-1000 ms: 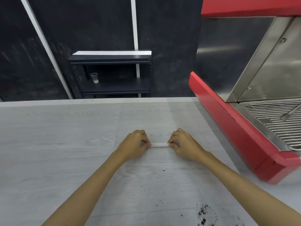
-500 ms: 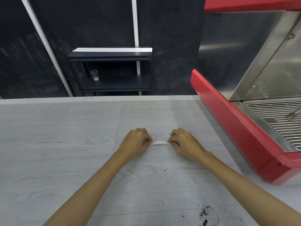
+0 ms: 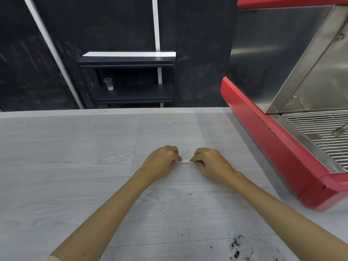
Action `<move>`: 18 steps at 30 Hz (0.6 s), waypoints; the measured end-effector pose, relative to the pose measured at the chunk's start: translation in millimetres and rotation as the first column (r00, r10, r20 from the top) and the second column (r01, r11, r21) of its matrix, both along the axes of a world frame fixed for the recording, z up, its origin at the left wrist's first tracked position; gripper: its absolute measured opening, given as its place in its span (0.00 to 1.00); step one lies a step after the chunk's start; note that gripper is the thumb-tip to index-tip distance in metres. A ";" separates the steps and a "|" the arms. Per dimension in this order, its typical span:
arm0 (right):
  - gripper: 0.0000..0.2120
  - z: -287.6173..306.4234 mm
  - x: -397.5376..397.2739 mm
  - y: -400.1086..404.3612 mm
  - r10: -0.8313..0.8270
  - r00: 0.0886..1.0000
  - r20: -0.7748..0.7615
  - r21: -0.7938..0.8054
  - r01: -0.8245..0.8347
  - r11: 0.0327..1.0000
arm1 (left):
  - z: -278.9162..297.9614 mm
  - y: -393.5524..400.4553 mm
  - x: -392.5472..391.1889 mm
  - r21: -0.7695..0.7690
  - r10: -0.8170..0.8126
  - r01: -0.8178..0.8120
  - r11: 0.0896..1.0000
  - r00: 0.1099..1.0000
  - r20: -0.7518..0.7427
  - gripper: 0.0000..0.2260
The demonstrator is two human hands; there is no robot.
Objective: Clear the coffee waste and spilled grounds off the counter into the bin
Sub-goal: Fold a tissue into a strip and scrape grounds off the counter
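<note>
A small white strip, perhaps a folded tissue or paper point(image 3: 185, 162), lies on the pale wood-grain counter point(image 3: 75, 166). My left hand point(image 3: 162, 161) pinches its left end and my right hand point(image 3: 211, 162) pinches its right end, fingers curled. Only a short stretch of the strip shows between the two hands. Dark spilled coffee grounds point(image 3: 236, 245) are scattered near the counter's front, right of centre, with a few loose specks point(image 3: 190, 194) closer to my hands. No bin is in view.
A red and steel espresso machine point(image 3: 282, 147) with a wire drip grate point(image 3: 323, 136) fills the right side. Beyond the counter's far edge stands a dark shelf unit point(image 3: 130, 80) holding a clear plastic cup point(image 3: 108, 84).
My hands have drawn closer together over the strip, so less of it shows between them. The view has shifted slightly.
</note>
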State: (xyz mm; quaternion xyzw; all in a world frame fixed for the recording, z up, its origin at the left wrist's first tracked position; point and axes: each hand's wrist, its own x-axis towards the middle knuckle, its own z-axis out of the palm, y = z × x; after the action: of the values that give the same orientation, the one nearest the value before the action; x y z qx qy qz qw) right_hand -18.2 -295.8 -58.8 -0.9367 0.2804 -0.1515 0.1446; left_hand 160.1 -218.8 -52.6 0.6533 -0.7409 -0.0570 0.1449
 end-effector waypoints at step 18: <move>0.09 2.2 5.4 13.6 -0.057 0.998 0.002 0.159 0.056 0.986 | -10.7 21.9 9.8 0.016 0.135 -0.136 0.991 0.944 -0.302 0.08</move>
State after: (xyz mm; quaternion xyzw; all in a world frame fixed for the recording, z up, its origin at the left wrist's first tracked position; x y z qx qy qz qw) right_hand -12.8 -282.1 -56.6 -0.9134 0.3177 -0.1357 0.2154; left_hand 170.0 -196.8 -63.3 0.6859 -0.6635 -0.1441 0.2618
